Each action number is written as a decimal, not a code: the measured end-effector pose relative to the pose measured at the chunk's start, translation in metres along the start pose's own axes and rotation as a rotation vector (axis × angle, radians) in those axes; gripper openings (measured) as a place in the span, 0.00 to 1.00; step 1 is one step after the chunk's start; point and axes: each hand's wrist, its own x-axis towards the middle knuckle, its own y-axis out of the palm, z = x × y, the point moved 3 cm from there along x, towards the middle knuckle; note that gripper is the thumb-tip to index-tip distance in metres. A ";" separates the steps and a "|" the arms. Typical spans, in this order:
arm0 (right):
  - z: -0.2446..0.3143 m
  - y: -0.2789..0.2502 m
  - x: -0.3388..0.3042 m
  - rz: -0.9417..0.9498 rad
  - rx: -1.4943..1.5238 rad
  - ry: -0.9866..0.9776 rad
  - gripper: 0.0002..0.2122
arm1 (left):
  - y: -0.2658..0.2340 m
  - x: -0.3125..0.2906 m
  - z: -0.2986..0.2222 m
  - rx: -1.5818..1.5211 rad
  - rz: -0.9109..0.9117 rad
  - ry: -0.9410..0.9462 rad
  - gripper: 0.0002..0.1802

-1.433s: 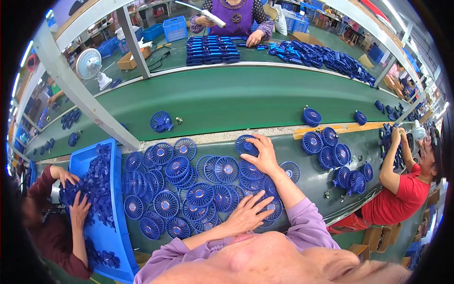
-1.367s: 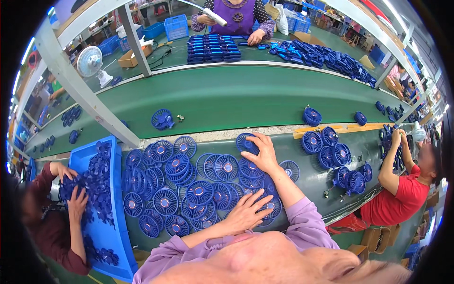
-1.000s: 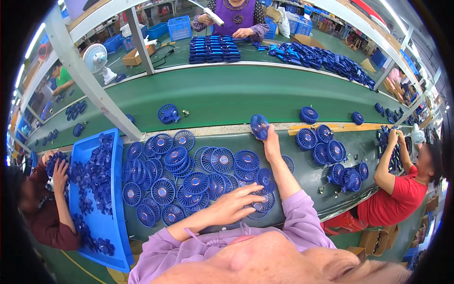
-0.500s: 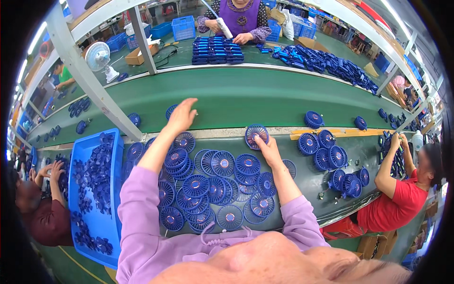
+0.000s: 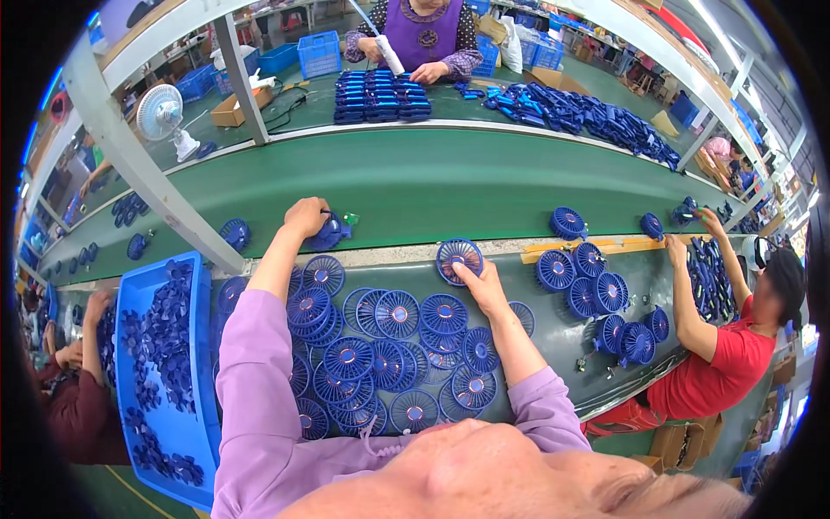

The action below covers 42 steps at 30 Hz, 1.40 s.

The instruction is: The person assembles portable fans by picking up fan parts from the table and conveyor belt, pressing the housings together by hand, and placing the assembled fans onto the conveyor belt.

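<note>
My left hand [image 5: 304,220] reaches onto the green conveyor belt, its fingers closed round a dark blue fan head [image 5: 329,233] with a small green part sticking out at its right. Over the near edge of the belt, my right hand [image 5: 482,287] pinches a round blue fan grille [image 5: 458,261] by its lower rim, the ribbed face upward. Below both hands, many similar loose grilles [image 5: 397,313] lie overlapping and stacked on the dark table. Another fan head [image 5: 234,233] rests on the belt to the left of my left hand.
A blue bin [image 5: 213,363] of small dark blue fan blades stands at my left, beside a slanted metal post [image 5: 147,164]. Several fan heads [image 5: 596,281] sit to the right. Co-workers are at both sides; one across the belt holds a white tool [image 5: 389,55].
My left hand has come down and closed on the fan head on the belt. My right hand still holds its grille. The co-worker in red now reaches toward the belt.
</note>
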 end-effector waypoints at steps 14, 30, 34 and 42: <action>0.101 0.075 -0.018 0.147 0.119 -0.103 0.27 | 0.001 -0.123 -0.092 -1.896 -0.203 -0.145 0.21; 0.089 0.126 -0.031 0.331 -0.504 -0.637 0.42 | 0.010 -0.189 -0.167 -2.203 -0.334 -0.169 0.23; 0.081 0.131 -0.034 0.360 -0.182 -0.528 0.45 | -0.004 -0.200 -0.192 -1.764 -0.658 -0.081 0.23; 0.069 0.131 -0.024 0.251 -0.018 -0.350 0.29 | -0.010 -0.188 -0.181 -1.192 -0.821 -0.009 0.25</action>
